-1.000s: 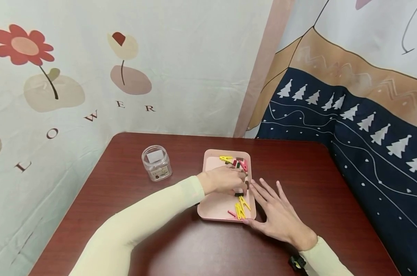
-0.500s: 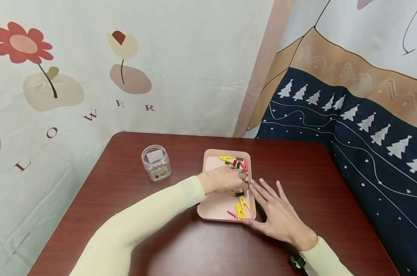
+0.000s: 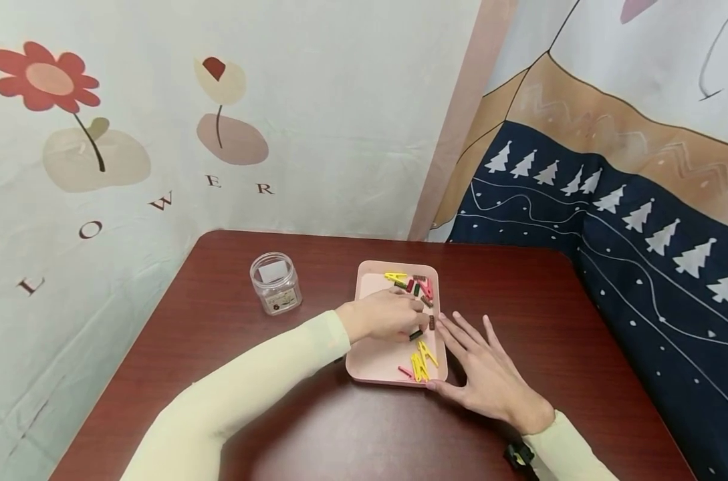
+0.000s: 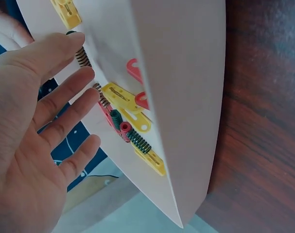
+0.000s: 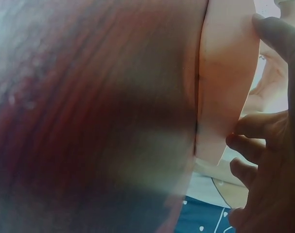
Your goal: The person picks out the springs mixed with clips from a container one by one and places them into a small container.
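Over the shallow pink tray (image 3: 366,364), my left hand (image 3: 388,315) pinches a dark coil spring (image 3: 416,335) between thumb and index fingertips. In the left wrist view the thumb mostly hides that spring, and the other fingers (image 4: 64,99) are spread loosely. A brown spring (image 3: 432,323) lies just right of the fingertips. Yellow clothespins (image 3: 420,367) and a small pink piece (image 3: 405,371) lie in the tray's near end. More springs, including a green one (image 4: 139,141), are at its far end. My right hand (image 3: 490,377), fingers straight, touches the tray's right side.
A clear jar (image 3: 275,283) without a lid stands on the brown table (image 3: 315,267), left of the tray. At the tray's far end lie a yellow clothespin (image 3: 395,276) and a pink clothespin (image 3: 426,288). Printed curtains (image 3: 339,133) hang behind the table.
My left hand has shifted slightly left, showing more of the springs beside it. The dark spring has moved a little and tilted from level to slanting. My right hand stays in place.
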Motion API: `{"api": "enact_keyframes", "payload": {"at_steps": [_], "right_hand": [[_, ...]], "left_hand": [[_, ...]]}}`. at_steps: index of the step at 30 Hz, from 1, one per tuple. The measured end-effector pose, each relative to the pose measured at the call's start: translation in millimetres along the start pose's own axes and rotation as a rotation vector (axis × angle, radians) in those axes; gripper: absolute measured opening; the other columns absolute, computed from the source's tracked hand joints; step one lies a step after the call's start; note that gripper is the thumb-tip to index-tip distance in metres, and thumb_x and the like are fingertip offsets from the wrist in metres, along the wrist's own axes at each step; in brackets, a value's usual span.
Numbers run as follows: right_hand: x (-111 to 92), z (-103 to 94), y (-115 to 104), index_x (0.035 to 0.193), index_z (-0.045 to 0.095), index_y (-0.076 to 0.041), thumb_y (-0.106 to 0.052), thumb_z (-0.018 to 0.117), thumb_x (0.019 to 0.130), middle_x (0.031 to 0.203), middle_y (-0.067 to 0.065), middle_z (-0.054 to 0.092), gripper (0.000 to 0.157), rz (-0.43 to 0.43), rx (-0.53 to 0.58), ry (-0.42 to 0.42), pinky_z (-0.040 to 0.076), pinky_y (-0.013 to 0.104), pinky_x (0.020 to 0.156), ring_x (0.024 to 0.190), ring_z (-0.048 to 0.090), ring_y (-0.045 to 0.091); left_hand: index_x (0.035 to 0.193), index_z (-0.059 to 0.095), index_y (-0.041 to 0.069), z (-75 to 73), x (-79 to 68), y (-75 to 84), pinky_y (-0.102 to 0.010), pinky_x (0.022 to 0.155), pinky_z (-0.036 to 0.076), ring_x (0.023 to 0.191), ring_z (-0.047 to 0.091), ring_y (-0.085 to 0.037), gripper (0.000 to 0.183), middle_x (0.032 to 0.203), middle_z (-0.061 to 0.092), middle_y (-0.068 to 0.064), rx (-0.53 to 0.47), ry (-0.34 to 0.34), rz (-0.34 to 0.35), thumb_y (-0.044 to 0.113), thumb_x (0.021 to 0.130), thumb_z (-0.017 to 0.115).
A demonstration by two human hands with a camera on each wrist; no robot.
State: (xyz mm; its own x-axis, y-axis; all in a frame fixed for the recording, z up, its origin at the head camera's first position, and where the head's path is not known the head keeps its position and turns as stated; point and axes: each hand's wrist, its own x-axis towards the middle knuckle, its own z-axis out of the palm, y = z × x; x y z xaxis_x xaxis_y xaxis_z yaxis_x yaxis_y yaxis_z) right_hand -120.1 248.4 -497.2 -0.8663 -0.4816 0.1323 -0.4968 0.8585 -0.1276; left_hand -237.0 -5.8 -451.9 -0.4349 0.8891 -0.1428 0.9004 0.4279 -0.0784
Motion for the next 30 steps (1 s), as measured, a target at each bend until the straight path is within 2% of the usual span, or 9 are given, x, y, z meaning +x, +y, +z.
{"api": "enact_keyframes", "payload": {"at_steps": [8,15,22,30], "right_hand": [[0.2,0.9,2.0,0.179,0.048,-0.016,-0.083,0.073,0.098,0.188,0.002,0.045,0.108,0.009,0.011,-0.02,0.018,0.084,0.14,0.178,0.039,0.037],[1.4,-0.3,4.2,0.179,0.047,-0.017,-0.08,0.075,0.098,0.188,0.0,0.045,0.107,-0.001,0.014,-0.019,0.019,0.084,0.139,0.178,0.039,0.036],[2.1,1.2,4.9,0.18,0.045,-0.018,-0.083,0.073,0.098,0.188,0.0,0.046,0.109,0.001,0.037,-0.017,0.019,0.084,0.139,0.178,0.038,0.036],[0.9,1.1,5.0,0.181,0.044,-0.018,-0.084,0.072,0.098,0.188,0.001,0.046,0.109,0.015,0.044,-0.029,0.018,0.084,0.14,0.178,0.038,0.036]], "left_hand": [[0.137,0.077,0.029,2.7,-9.8,0.5,-0.046,0.129,0.054,0.139,0.074,-0.015,0.028,0.139,0.079,0.006,0.01,0.053,-0.033,0.037,0.111,0.081],[0.139,0.075,0.03,-1.2,-26.0,-1.8,-0.048,0.126,0.055,0.143,0.072,-0.019,0.032,0.142,0.078,0.007,-0.015,0.088,-0.117,0.039,0.109,0.082],[0.134,0.076,0.029,-3.7,-45.4,-3.1,-0.05,0.122,0.056,0.139,0.074,-0.022,0.03,0.141,0.08,0.005,-0.032,0.185,-0.184,0.038,0.106,0.085],[0.131,0.077,0.023,-4.3,-62.9,-4.4,-0.054,0.125,0.055,0.133,0.075,-0.027,0.032,0.131,0.079,0.002,-0.079,0.294,-0.273,0.037,0.104,0.088]]}}
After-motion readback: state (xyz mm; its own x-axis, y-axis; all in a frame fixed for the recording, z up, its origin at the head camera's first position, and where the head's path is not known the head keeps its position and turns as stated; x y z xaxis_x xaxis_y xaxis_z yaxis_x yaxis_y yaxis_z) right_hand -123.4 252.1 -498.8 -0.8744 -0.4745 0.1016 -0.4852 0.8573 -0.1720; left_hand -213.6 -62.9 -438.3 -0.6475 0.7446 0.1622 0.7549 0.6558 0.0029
